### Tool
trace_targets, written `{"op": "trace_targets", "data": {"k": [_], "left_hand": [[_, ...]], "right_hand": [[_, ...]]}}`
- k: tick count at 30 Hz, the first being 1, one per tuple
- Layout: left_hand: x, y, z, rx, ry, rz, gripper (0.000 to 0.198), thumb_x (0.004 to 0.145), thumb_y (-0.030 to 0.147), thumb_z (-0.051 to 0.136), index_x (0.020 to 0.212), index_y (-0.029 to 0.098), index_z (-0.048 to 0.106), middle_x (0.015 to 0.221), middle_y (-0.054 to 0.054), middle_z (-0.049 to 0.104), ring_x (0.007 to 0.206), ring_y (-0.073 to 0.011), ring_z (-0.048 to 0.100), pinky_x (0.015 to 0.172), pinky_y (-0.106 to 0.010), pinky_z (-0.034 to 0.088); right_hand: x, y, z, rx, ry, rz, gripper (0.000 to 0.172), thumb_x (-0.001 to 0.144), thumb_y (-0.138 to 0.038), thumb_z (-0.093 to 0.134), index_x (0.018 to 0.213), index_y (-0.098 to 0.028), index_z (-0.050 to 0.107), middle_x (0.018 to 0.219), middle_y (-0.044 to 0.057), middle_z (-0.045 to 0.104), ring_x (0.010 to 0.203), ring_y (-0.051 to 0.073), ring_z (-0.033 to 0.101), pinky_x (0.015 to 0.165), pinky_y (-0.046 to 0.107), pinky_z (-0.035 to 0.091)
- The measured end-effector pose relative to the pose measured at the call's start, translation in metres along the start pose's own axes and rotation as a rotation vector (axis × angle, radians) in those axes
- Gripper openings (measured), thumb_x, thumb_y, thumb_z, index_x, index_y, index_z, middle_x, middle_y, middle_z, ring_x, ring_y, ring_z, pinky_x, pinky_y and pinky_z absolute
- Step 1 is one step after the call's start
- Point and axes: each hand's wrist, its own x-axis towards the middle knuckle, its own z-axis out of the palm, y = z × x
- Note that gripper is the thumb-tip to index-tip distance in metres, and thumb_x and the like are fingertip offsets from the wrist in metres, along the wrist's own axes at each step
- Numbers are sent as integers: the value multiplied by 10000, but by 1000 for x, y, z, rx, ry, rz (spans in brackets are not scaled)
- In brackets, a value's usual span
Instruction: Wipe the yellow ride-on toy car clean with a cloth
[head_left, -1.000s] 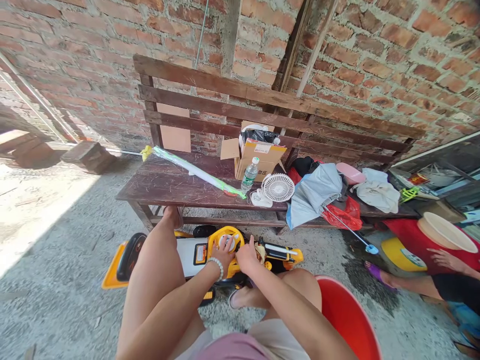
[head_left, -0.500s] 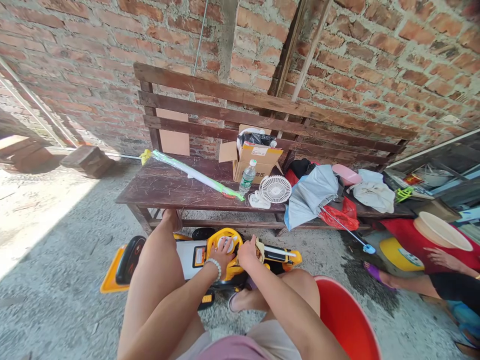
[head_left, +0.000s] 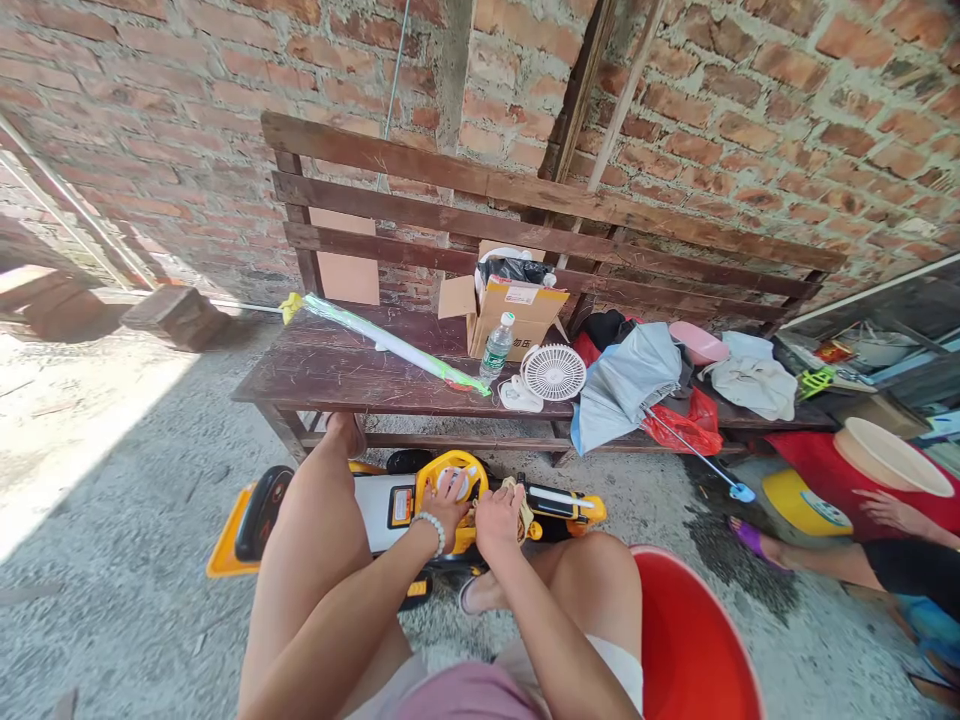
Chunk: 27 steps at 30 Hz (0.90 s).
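A yellow and black ride-on toy car (head_left: 379, 505) with a white panel and a yellow steering wheel (head_left: 478, 470) stands on the floor between my legs. My left hand (head_left: 448, 508), wearing a bead bracelet, lies over the wheel's hub with its fingers stretched out. Just right of the wheel, my right hand (head_left: 498, 520) is closed round a crumpled beige cloth (head_left: 526, 518), pressed against the car's body. Part of the cloth is hidden under that hand.
Behind the car, a wooden bench (head_left: 337, 375) carries a bottle (head_left: 496, 348), a fan (head_left: 553, 372), a cardboard box (head_left: 517, 310) and an umbrella (head_left: 626, 385). A red bucket (head_left: 694, 640) stands by my right leg. Another person's hand (head_left: 889, 510) is at far right near a basin (head_left: 889, 455).
My right hand has turned and shifted slightly down, its fingers now folded over the cloth to the right. My left hand stays on the wheel. The view has shifted a little.
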Motion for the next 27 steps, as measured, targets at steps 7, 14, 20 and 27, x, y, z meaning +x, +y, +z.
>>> {"op": "trace_targets", "data": {"k": [7, 14, 20, 27], "left_hand": [[-6, 3, -8, -94, 9, -3, 959, 714, 358, 800, 1635, 343, 535, 1880, -32, -7, 1708, -458, -100, 1313, -784, 85], [-14, 16, -22, -229, 97, -81, 1052, 741, 578, 795, 1693, 522, 351, 1841, 92, 243, 1709, -456, -92, 1332, -757, 81], [-31, 22, -34, -250, 160, -126, 1044, 739, 679, 758, 1688, 520, 353, 1820, 96, 302, 1712, -447, -95, 1328, -744, 149], [-52, 32, -47, -162, 291, -88, 1010, 750, 713, 710, 1678, 523, 363, 1795, 87, 363, 1722, -436, -12, 1316, -732, 223]], "right_hand": [[-19, 15, -10, 76, -155, 53, 383, 889, -89, 644, 1261, -58, 729, 1268, 303, 753, 1267, 387, 691, 1273, 578, 231], [-29, 48, -18, 454, -78, -131, 395, 797, -118, 656, 1184, -198, 665, 1238, 143, 756, 1215, 309, 691, 1121, 432, 462], [-5, 94, -16, 845, 286, -143, 398, 750, -151, 624, 1129, -270, 620, 1391, 104, 674, 1365, 309, 609, 1144, 503, 511], [12, 101, -6, 700, -3, -53, 834, 789, -111, 668, 1595, -245, 499, 1532, 130, 650, 1403, 314, 637, 1194, 462, 504]]}}
